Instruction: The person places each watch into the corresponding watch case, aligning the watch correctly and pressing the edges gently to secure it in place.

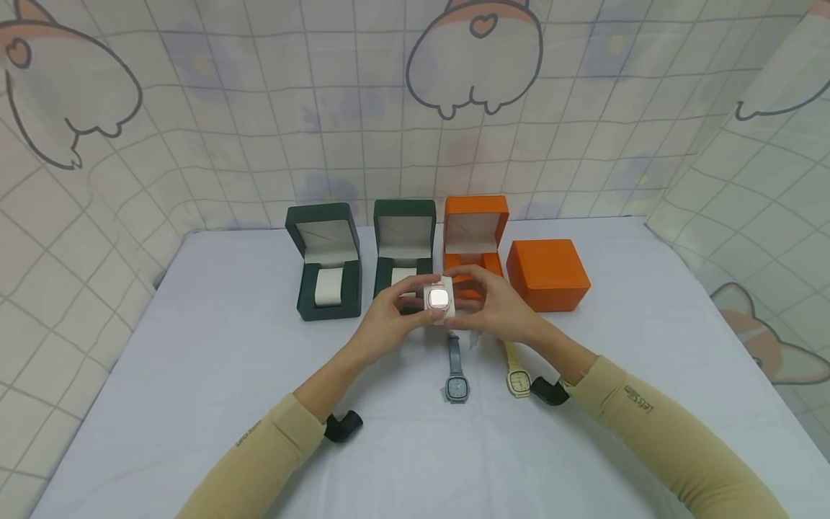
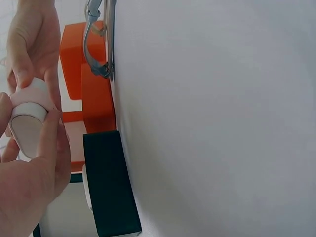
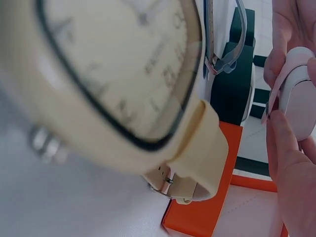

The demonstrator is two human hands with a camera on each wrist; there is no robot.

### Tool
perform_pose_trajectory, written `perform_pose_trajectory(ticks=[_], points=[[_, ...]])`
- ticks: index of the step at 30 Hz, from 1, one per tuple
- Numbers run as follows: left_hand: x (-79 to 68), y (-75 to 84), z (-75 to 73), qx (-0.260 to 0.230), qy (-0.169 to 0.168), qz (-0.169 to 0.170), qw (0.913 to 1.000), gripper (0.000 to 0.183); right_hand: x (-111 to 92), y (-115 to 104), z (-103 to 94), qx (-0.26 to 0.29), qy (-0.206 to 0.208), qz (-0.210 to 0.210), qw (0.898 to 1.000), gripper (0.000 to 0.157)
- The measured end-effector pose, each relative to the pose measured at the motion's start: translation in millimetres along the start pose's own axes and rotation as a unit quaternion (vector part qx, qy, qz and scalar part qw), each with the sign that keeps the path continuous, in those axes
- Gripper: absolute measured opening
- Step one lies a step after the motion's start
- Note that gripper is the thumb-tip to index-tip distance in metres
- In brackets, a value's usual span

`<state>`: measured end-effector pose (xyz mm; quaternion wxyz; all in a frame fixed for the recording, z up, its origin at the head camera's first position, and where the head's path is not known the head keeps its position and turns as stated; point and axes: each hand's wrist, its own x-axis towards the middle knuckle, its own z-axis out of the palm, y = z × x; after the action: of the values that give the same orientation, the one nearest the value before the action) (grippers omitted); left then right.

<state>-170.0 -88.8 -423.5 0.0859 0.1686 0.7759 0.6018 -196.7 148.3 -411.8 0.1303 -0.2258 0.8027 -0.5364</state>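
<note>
A watch with a pink strap [image 3: 281, 81] is wrapped around a white watch cushion [image 3: 298, 111], held up between both hands above the table. My left hand [image 1: 389, 311] grips one side of the cushion, thumb in front. On the other side my right hand [image 1: 498, 304] pinches the strap and cushion with thumb and fingers. The watch face glares white in the head view. Below the hands lie a blue-grey watch [image 1: 457, 388] and a pale yellow watch [image 1: 519, 382], the latter looming close in the right wrist view.
Behind the hands stand two open dark green boxes, the left one [image 1: 308, 292] with a white cushion inside and the middle one [image 1: 405, 208] partly hidden. Beside them are an open orange box [image 1: 476, 205] and a closed orange box [image 1: 550, 274]. A white cloth [image 1: 227, 346] covers the table.
</note>
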Motion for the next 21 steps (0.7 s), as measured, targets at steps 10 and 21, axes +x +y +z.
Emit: perform_pose_trajectory(ticks=[10,21], points=[[1.3,0.7,1.1,0.009,0.009,-0.007,0.9999,0.053,-0.4,0.5,1.8,-0.001,0.008,0.006,1.0,0.079],[2.9,-0.4,0.2,-0.007,0.003,-0.006,0.9999,0.052,-0.7,3.0,3.5,-0.007,0.011,0.004,1.0,0.079]])
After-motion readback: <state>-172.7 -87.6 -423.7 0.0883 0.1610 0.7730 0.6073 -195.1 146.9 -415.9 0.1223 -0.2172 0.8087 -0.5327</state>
